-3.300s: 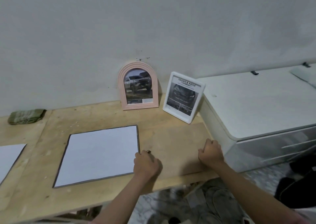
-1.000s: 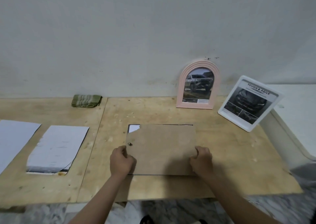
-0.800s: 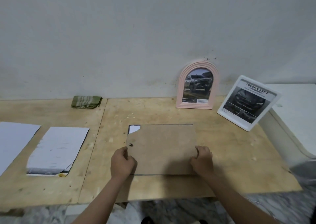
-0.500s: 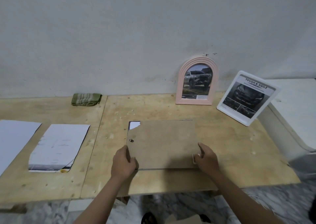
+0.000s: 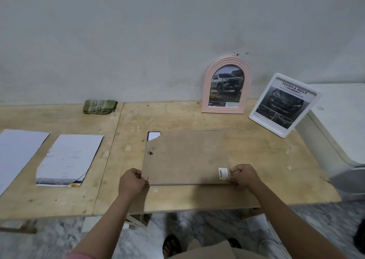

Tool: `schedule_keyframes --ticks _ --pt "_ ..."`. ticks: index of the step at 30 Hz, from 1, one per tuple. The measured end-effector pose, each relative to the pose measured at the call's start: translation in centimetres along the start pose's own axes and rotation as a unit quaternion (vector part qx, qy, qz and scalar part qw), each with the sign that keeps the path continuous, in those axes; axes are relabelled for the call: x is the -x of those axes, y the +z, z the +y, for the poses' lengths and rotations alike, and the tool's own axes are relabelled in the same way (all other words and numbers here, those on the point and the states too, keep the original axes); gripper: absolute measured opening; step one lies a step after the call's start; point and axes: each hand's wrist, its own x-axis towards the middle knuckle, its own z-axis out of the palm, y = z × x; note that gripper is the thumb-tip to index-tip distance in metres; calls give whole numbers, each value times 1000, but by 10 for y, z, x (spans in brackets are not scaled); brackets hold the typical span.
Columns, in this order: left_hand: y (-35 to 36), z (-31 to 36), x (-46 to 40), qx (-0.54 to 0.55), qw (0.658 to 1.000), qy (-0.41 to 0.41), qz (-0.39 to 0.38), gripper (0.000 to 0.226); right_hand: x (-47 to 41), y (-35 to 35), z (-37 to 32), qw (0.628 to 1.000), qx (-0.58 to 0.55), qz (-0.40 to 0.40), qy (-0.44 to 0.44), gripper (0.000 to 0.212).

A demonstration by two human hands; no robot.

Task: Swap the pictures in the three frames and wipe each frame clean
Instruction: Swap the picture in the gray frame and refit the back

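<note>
A brown backing board (image 5: 185,157) lies face down on the wooden table (image 5: 256,160), with a white corner of a picture (image 5: 153,135) showing under its chipped far-left corner. My left hand (image 5: 131,182) grips the board's near-left corner. My right hand (image 5: 244,175) pinches its near-right corner beside a barcode sticker (image 5: 222,173). A pink arched frame (image 5: 227,86) and a white rectangular frame (image 5: 284,104), both holding car pictures, lean at the back right. Two loose pictures lie face down at the left, one with a rounded end (image 5: 69,159), one at the edge (image 5: 17,152).
A folded green cloth (image 5: 99,106) lies by the wall at the back left. A white cabinet (image 5: 339,120) stands against the table's right end. A marble floor and a sandalled foot (image 5: 171,247) show below the table's front edge.
The backing board was laid over the white picture on the table. Both hands have slid toward its near corners, uncovering the barcode sticker by my right hand.
</note>
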Motion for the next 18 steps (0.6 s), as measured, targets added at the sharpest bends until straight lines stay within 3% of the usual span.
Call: schedule_keyframes --ticks 14,18 --pt "-9 2 2 19 999 -37 -23 33 -1 8 4 1000 -28 -5 10 27" --pt "-10 -1 0 43 996 -58 -52 23 -4 10 4 998 -57 -13 3 24"
